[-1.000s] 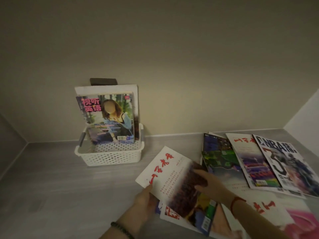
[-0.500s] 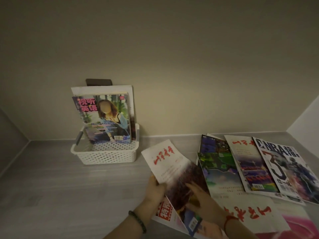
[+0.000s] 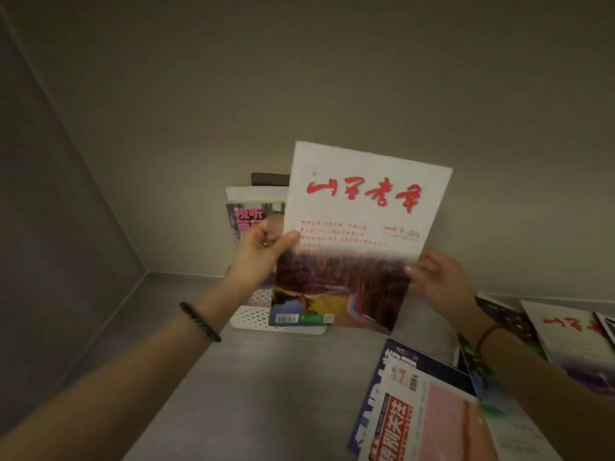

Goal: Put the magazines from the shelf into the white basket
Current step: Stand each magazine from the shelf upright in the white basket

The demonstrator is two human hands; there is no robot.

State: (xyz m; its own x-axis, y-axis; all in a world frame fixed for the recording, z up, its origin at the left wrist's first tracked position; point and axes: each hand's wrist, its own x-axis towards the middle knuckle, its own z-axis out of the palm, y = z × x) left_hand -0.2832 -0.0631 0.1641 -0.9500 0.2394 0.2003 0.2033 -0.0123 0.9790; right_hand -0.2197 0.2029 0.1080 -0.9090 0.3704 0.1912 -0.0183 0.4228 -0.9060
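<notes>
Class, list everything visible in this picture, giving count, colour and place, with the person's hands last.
White magazine with red brush lettering: one, white and red, held upright before the basket.
White perforated plastic basket: one, white, at the shelf's back, partly hidden.
Standing magazines: at least two, pink-lettered and white, in the basket.
Flat magazines: at least four, mixed colours, overlapping at the shelf's right.
Grey shelf: one, grey, under everything.
Left hand: one, dark bead bracelet, grips the held magazine's left edge.
Right hand: one, red wrist string, holds its right edge.
</notes>
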